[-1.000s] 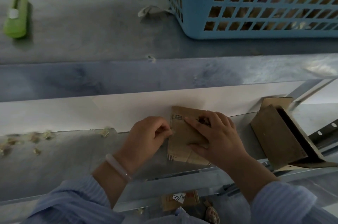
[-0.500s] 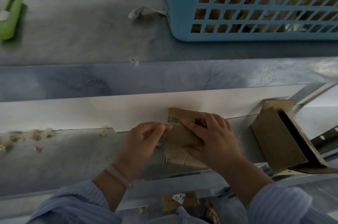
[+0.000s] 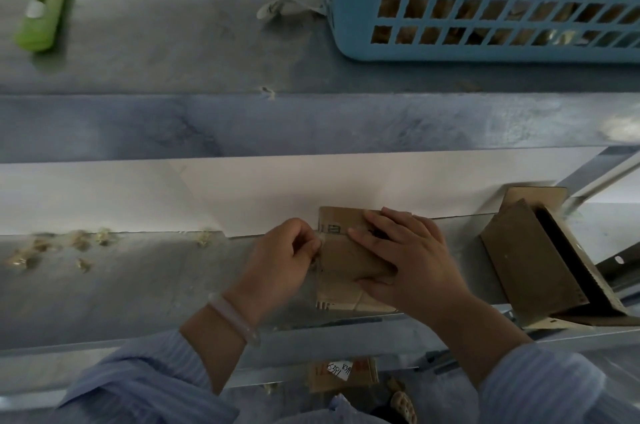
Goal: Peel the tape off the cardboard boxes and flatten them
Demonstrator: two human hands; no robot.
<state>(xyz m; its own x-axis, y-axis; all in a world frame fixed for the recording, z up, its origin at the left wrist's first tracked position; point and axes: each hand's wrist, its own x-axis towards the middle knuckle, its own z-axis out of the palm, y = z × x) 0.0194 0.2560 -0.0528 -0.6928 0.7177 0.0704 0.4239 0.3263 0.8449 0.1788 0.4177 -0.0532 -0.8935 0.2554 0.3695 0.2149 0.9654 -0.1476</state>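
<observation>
A small brown cardboard box (image 3: 343, 261) lies on the grey metal shelf (image 3: 138, 285), close to its front edge. My right hand (image 3: 412, 261) holds the box down, fingers spread over its top and thumb curled round its near side. My left hand (image 3: 284, 254) pinches a strip of clear tape (image 3: 320, 240) at the box's left edge. A second, larger cardboard box (image 3: 540, 261) stands tilted on the shelf to the right, apart from both hands.
A blue plastic basket (image 3: 485, 46) with cardboard inside stands on the upper shelf at the back right. A green box cutter (image 3: 40, 20) lies far left there. Crumpled tape scraps (image 3: 79, 243) litter the lower shelf's left part. More cardboard (image 3: 343, 373) lies below the shelf.
My left hand has crept a little up along the box's left edge with the tape pinched in it. My right hand stays on the box.
</observation>
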